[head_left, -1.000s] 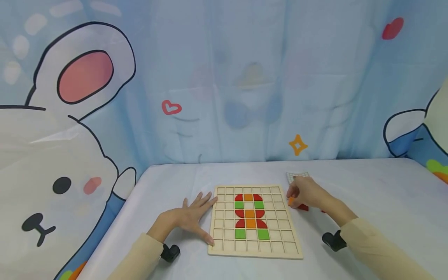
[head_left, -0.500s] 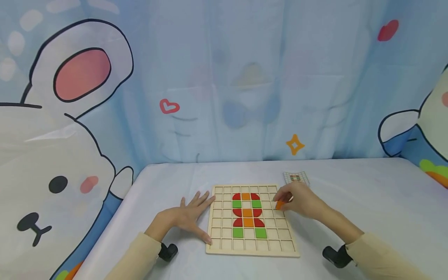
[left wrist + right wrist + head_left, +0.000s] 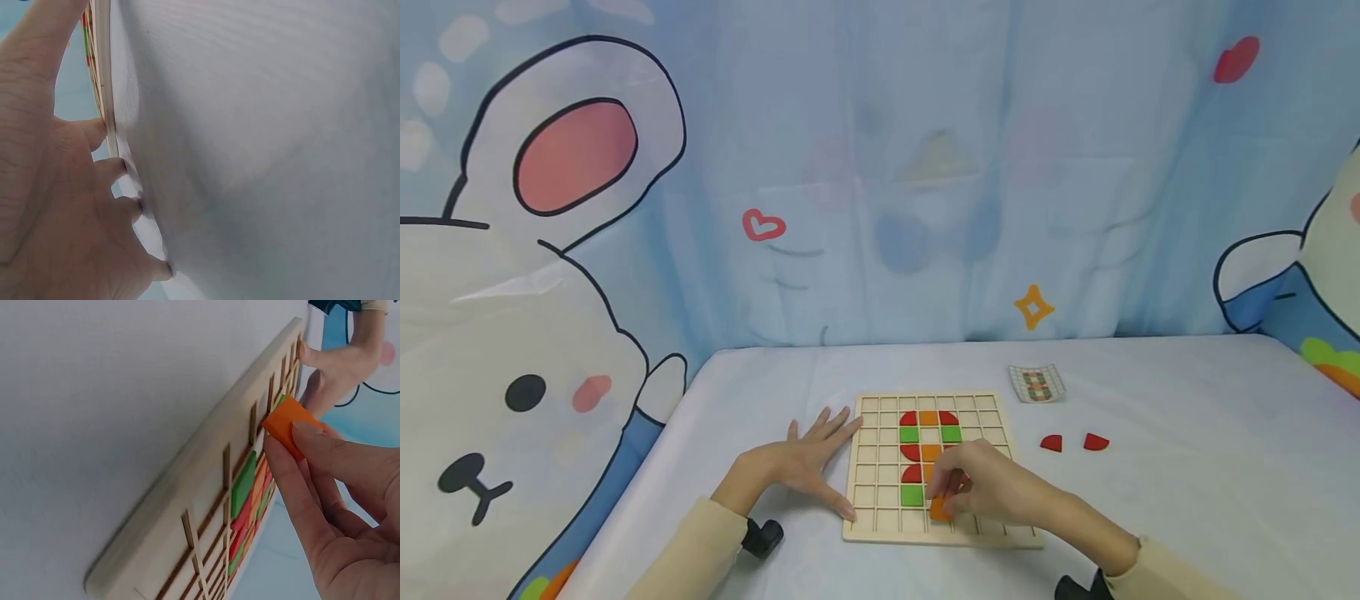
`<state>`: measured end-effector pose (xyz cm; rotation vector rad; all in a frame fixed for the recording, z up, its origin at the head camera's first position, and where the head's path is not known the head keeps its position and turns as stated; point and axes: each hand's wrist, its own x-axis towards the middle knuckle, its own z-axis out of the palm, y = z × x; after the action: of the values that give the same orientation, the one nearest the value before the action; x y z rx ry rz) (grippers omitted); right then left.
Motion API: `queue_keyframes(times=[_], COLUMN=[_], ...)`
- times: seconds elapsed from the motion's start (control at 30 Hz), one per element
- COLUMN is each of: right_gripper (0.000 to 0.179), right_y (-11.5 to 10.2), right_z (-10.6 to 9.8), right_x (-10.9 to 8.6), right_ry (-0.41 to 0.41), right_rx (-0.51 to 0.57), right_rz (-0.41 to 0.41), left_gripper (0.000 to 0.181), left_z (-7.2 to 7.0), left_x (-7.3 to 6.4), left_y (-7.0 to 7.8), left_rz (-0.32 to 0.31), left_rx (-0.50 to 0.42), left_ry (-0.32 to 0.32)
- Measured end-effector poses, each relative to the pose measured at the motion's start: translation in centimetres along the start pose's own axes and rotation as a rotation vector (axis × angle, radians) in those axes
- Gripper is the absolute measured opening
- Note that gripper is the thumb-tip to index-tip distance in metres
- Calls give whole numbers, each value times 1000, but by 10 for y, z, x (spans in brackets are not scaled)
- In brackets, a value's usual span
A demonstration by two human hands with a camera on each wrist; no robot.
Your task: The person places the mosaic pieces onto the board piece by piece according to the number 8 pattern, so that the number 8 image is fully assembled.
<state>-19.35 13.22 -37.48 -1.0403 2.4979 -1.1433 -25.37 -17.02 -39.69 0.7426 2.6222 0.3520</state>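
Observation:
A wooden grid board (image 3: 877, 521) lies on the table, with red quarter-round, orange square and green square (image 3: 912, 496) tiles set in its middle columns. Between thumb and fingers, my right hand (image 3: 992, 483) pinches an orange square tile (image 3: 289, 425) over the lower rows, close to the gap right of the lower left green tile. In the head view that hand covers several tiles on the board's right side. Spread out flat, my left hand (image 3: 808, 462) touches the board's left edge with thumb and a fingertip; its palm (image 3: 69, 219) fills the left wrist view's left side.
Two red quarter-round tiles, the left one (image 3: 1052, 443) and the right one (image 3: 1096, 442), lie on the white table right of the board. Behind them is a small pattern card (image 3: 1037, 384) with a printed grid. A blue cartoon curtain (image 3: 880, 167) hangs at the back.
My right hand has carried the orange tile from the table at the right, leftward and nearer, over the board's lower rows. The two red tiles are now uncovered. My left hand stays at the edge.

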Motion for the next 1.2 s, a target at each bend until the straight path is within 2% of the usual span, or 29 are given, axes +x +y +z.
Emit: queue_keyframes(times=[0.27,0.5,0.73,1.2], right_gripper=[21,20,17,20], right_y=[0,-4,-7,-10], right_z=[8,12,16,24], right_x=[2,3,-1,2], right_ry=[-17,-1,-3,21], right_rx=[-6,-32,-144,-279], right_rz=[4,52,30,24], left_gripper=[128,129,128,128], left_z=[0,-1,-1,0], left_x=[1,2,2,1], left_y=[-2,-1,0,2], left_rz=[5,3,-7,-10], left_rx=[-2,1,13,11], left_ry=[-2,1,-4,2])
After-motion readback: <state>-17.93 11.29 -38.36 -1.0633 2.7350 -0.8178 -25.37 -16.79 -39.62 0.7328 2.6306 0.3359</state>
